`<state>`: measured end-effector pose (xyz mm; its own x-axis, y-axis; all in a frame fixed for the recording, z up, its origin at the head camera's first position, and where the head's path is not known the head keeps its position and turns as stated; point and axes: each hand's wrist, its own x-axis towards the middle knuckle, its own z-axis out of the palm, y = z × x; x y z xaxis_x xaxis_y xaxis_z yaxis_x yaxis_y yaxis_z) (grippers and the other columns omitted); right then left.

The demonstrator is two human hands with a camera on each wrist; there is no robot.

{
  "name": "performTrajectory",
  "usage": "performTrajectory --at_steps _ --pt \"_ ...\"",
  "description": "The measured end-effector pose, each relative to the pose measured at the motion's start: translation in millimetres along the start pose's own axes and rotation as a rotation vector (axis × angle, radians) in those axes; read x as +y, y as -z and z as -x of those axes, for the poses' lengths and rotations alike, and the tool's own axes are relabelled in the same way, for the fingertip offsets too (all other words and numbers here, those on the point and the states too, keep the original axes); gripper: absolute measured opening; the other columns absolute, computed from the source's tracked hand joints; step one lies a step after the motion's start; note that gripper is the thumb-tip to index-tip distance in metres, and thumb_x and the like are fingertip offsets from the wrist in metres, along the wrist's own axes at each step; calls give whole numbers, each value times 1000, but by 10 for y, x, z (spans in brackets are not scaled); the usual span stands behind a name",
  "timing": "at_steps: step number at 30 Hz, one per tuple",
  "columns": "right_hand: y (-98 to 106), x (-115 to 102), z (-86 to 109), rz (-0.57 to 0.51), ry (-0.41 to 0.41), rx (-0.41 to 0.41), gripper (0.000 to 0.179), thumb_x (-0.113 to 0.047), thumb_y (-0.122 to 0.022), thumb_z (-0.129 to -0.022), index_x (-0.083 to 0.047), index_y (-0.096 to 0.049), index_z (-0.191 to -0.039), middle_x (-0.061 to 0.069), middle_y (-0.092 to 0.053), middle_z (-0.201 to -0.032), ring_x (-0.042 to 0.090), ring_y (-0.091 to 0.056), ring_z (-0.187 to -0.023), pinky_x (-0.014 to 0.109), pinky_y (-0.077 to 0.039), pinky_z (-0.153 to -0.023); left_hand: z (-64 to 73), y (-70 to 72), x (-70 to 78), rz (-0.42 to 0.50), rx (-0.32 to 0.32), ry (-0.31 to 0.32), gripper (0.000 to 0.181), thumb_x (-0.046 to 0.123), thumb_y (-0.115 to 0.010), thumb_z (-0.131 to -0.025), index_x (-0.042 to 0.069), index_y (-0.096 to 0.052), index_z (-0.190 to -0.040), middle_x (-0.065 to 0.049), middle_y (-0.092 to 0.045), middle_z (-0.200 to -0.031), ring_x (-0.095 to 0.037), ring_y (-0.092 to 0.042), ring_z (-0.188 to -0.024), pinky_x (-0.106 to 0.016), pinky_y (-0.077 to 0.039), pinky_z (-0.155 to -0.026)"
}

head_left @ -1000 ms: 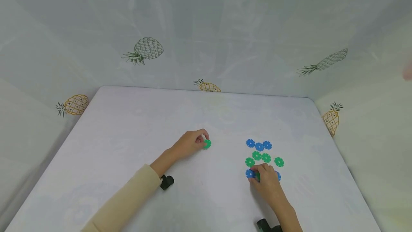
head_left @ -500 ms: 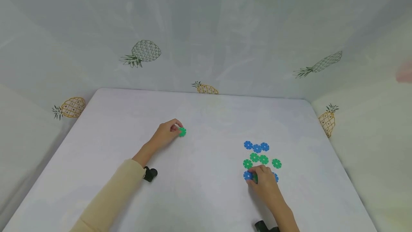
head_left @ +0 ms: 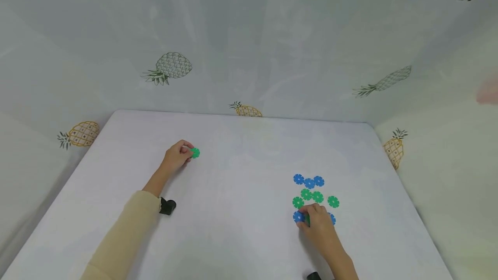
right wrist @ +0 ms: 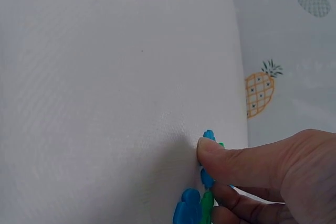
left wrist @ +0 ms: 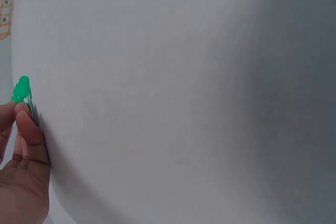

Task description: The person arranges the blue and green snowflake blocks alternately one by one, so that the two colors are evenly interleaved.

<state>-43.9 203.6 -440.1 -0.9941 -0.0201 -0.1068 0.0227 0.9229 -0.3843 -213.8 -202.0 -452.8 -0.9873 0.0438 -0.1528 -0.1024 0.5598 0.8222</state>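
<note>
In the head view my left hand (head_left: 178, 155) pinches a green snowflake disc (head_left: 195, 153) by its edge, over the far left part of the table. The left wrist view shows that disc (left wrist: 22, 88) nearly edge-on between thumb and fingers (left wrist: 31, 129). My right hand (head_left: 320, 224) is low among the discs at the right, its thumb and forefinger curled at either side of a blue snowflake disc (head_left: 298, 217). A green disc (head_left: 307, 219) shows partly inside the curl of that hand. Another blue disc (head_left: 332, 218) peeks out behind the knuckles. The palm hides whatever lies between.
Beyond the right hand lie several loose green discs (head_left: 317, 197) and a row of blue discs (head_left: 309, 183). A white table (head_left: 233, 163) carries everything. Pineapple-print cloth (head_left: 249, 55) hangs behind and beside it. A black wrist camera (head_left: 167, 206) sits at the left sleeve.
My left hand has moved left and a little farther away, carrying the green snowflake disc from mid-table. The right hand stays at the same discs. The head view has shifted slightly.
</note>
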Motion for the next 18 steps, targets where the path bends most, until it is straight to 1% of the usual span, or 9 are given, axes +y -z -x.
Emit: performTrajectory --at_steps 3,6,9,13,16,18 --pt "0 -5 6 -4 -5 8 29 -13 -75 -76 -5 -63 -102 10 -58 -103 26 -52 -99 44 -47 -86 -21 31 -13 17 -23 13 22 10 -51 -93 3 -51 -115 -9 -55 -85 -15 -55 -67 -21 -47 -56" --pt "0 2 5 -5 2 16 30 -12 -75 -75 -4 -62 -101 9 -58 -101 26 -52 -98 43 -47 -85 -42 37 4 -4 -35 5 23 10 -52 -92 3 -52 -114 -7 -55 -82 -14 -54 -64 -22 -46 -55" --pt "-1 10 1 -4 7 19 30 -12 -75 -75 -4 -62 -101 8 -58 -100 25 -52 -96 42 -47 -84 -59 28 23 -36 -42 -1 23 11 -53 -92 3 -53 -113 -6 -54 -80 -14 -53 -62 -22 -45 -56" --pt "-2 4 -5 -11 9 11 31 -12 -75 -75 -3 -62 -102 8 -58 -99 24 -52 -95 42 -48 -84 -69 31 8 -73 -51 -10 23 12 -54 -92 2 -53 -113 -7 -54 -82 -13 -53 -63 -22 -45 -58" --pt "-11 0 -15 -16 8 7 31 -11 -75 -75 -3 -62 -102 8 -58 -99 24 -52 -95 42 -48 -85 -67 41 2 -76 -60 -13 24 11 -54 -92 1 -52 -114 -8 -54 -84 -13 -53 -65 -23 -46 -59" --pt "-20 2 -25 -16 6 4 32 -11 -75 -75 -3 -62 -102 8 -58 -100 24 -52 -96 41 -48 -85 -67 43 12 -73 -59 -2 23 11 -53 -93 2 -53 -114 -8 -53 -84 -13 -53 -65 -23 -46 -59"
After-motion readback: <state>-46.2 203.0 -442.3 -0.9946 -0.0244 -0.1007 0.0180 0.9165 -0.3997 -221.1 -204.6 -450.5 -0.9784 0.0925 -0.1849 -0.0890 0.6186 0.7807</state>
